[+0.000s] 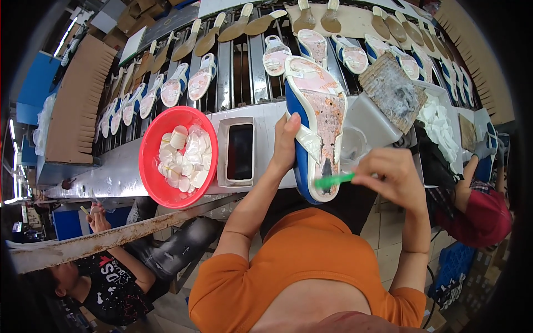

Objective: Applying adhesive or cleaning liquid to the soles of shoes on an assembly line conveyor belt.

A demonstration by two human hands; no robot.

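My left hand [285, 143] grips a white and blue sandal [333, 114] by its left side, thumb toward the strap. The sandal is held toe away from me, with its pinkish, stained inner bed facing up. In my right hand [391, 173], closed fingers pinch a slim green brush-like tool [335, 180]. Its far end lies over the heel of the sandal, beside a dark patch; motion blur hides whether bristles touch the surface.
A red basin [145, 152] of white round pieces [183, 161] and a white tray [223, 166] of dark liquid stand left. Roller conveyor beyond carries rows of sandals [202, 77] and soles. A worn board [391, 89] lies right. Co-workers sit at both sides [91, 283] [477, 213].
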